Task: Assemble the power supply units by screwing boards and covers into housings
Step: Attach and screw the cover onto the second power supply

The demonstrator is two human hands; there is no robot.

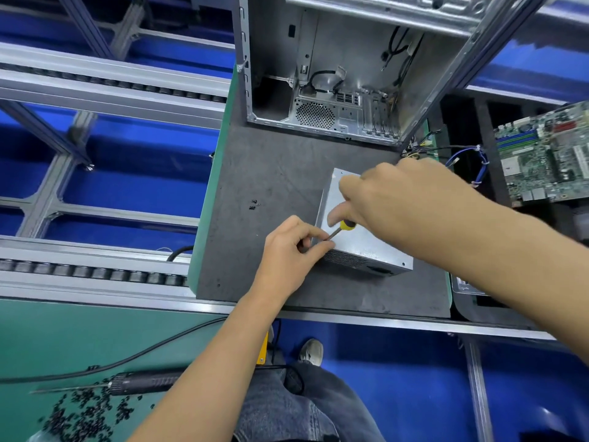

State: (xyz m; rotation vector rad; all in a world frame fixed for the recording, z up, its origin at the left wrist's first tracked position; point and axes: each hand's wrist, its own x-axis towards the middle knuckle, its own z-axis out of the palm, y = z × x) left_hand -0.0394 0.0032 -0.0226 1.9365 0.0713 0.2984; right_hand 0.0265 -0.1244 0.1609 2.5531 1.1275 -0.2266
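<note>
On the metal box (363, 240), the right hand (398, 199) grips a screwdriver (342, 227); the left hand (291, 250) fingers (314, 247) pinch together at the tip beside the box's near corner.

A grey metal power supply unit (363, 244) lies flat on the dark mat (271, 173), mesh side facing near.
</note>
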